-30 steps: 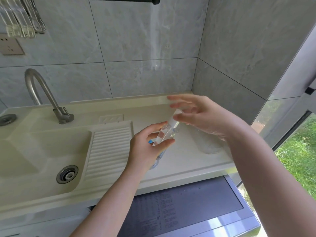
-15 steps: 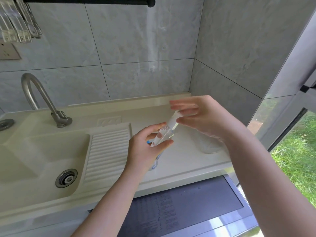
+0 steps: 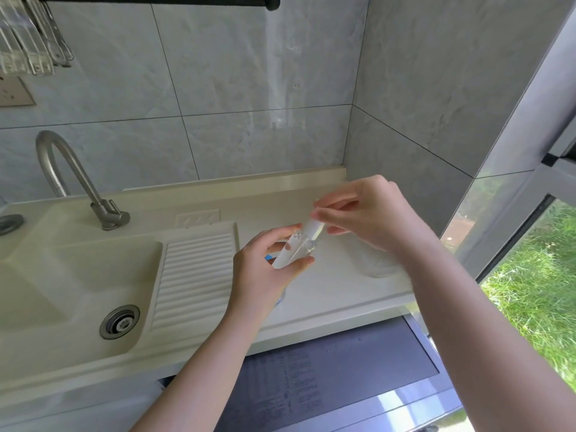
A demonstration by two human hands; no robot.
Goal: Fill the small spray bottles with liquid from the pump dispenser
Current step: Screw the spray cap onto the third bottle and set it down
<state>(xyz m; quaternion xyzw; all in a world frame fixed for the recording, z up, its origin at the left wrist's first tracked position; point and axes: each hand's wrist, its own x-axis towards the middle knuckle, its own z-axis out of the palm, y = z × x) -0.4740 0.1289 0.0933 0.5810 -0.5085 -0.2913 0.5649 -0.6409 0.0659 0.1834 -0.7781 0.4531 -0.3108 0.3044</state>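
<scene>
While my left hand (image 3: 265,260) grips the small bottle (image 3: 296,249), tilted over the counter (image 3: 336,294) right of the sink (image 3: 78,275), my right hand (image 3: 364,216) pinches its cap (image 3: 314,224) with the fingertips. I think the liquid inside could spill if the cap comes off at this tilt. The slick bottle could slip and drop. I cannot see the pump clearly behind my right hand
</scene>
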